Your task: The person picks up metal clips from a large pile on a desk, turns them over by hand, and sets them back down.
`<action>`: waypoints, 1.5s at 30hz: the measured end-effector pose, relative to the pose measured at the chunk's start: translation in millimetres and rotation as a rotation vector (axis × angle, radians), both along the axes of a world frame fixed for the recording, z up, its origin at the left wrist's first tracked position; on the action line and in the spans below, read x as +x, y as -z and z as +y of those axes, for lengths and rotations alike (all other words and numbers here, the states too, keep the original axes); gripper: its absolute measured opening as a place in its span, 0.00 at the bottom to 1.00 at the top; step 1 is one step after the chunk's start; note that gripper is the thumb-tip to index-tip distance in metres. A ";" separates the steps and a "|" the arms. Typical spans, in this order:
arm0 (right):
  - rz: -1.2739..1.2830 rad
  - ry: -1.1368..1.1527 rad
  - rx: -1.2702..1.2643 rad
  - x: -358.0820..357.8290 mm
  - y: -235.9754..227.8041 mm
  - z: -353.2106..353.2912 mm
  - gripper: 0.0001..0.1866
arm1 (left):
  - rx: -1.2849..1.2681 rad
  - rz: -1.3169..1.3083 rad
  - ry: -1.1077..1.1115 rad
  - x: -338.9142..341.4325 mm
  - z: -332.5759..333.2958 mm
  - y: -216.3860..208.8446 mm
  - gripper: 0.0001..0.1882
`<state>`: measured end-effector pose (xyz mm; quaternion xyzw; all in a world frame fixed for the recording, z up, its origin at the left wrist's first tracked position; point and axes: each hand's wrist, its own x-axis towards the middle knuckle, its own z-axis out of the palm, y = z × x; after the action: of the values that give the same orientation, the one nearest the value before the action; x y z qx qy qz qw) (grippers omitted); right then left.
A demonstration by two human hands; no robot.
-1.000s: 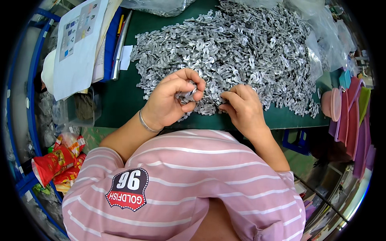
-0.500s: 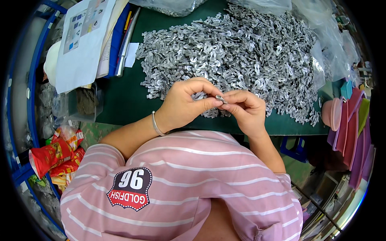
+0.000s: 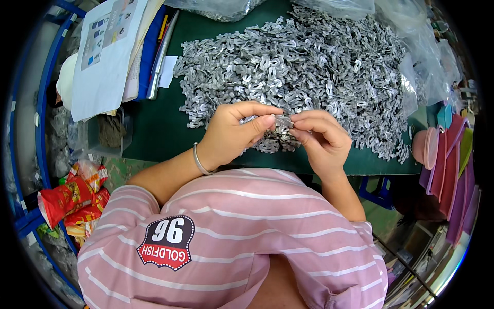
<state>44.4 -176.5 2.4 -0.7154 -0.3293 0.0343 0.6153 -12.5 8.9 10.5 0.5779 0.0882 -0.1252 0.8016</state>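
Metal pieces (image 3: 309,67) lie in a broad, loose heap across a green table (image 3: 149,139). Taken together they look weighty; singly, each should be light, stiff and hard to break, though the smooth, shiny surfaces may slip, and their looped shapes look apt to catch on one another. Over the heap's near side, the left hand (image 3: 229,131) and the right hand (image 3: 328,139) come close together. Each has thumb and forefinger drawn into a narrow pinch, at opposite sides of a small held piece (image 3: 283,122); whether it is single or several is too small to tell. What the left hand's curled lower fingers hold cannot be told. Fingertips on the side edges seem the surest hold.
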 end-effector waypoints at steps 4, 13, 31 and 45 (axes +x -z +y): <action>-0.028 0.073 0.179 -9.9 -1.5 11.2 0.08 | -0.309 0.105 -0.013 -1.5 -3.8 12.2 0.13; -0.147 0.132 0.101 -0.2 0.7 6.2 0.06 | -0.596 0.301 -0.003 3.1 1.2 3.8 0.13; -0.585 0.173 -0.652 0.3 -2.3 20.7 0.07 | -0.383 0.098 -0.117 -2.7 2.3 5.7 0.04; 0.289 -0.206 0.215 3.1 6.7 7.0 0.08 | 0.307 -0.475 -0.083 2.2 -3.2 10.0 0.08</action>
<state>47.6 -169.5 -4.3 -0.5959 -0.3109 0.1643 0.7220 -10.3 5.8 0.5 0.7016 -0.0603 0.0614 0.7073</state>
